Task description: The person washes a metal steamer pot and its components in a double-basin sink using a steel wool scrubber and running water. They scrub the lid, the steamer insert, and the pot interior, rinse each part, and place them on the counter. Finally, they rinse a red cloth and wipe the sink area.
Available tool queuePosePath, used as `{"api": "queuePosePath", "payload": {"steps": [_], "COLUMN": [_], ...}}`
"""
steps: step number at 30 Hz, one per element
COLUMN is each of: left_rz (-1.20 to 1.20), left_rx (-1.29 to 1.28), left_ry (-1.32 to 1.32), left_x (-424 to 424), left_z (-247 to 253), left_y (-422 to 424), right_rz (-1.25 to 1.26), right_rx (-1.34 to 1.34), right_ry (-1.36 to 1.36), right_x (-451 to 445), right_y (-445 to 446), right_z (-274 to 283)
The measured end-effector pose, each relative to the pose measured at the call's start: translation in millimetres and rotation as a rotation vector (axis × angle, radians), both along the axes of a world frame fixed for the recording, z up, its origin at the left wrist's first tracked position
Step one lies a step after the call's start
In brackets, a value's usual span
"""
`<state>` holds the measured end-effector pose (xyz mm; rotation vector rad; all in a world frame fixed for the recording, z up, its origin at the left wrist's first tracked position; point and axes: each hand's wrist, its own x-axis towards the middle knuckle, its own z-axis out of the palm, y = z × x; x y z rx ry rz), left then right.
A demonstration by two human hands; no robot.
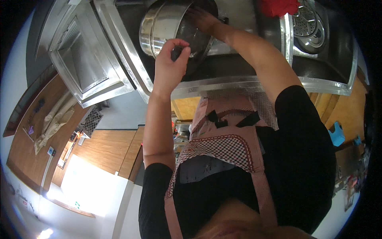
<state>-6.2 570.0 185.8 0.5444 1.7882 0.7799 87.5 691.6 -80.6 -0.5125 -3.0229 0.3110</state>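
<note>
A large stainless steel pot (162, 27) lies tilted on its side in a sink basin, its dark mouth towards the right. My left hand (173, 61) is at the near edge of the pot, thumb and forefinger curled around a dark part that looks like its handle. Inside the mouth is my right hand (203, 22), reaching in from the right with the fingers stretched along the inner wall. Its fingertips are in shadow, and whether they hold anything cannot be told. Another dark handle (224, 21) shows at the pot's right side.
A red cloth (279, 6) hangs by the divider (287, 41) of the metal sink. Perforated round steel pieces (305, 25) lie in the right basin. The sink's front rim (238, 83) runs before my apron. A metal-framed panel (86, 59) stands at the left.
</note>
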Motion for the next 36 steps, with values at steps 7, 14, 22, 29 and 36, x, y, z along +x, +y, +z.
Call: {"api": "queuePosePath", "payload": {"steps": [7,14,22,29,36], "left_rz": [-0.013,0.116,0.385,0.469,0.652], "left_rx": [0.209,0.053,0.022,0.108,0.194], "left_ry": [0.294,0.124,-0.078,-0.12,-0.52], "left_x": [-8,-19,-1,-26,-72], "left_z": [-21,-15,0,-7,-38], "left_y": [-29,-29,-8,9,13], "right_rz": [-0.178,-0.135,-0.114,0.038,-0.112], "right_rx": [-0.743,-1.698,-0.746,-0.655,-1.416], "right_ry": [-0.053,0.203,-0.155,-0.431,-0.248], "right_x": [-8,-77,-16,0,51], "right_y": [-88,-99,-76,-76,-62], "right_z": [-18,85,-14,-16,115]}}
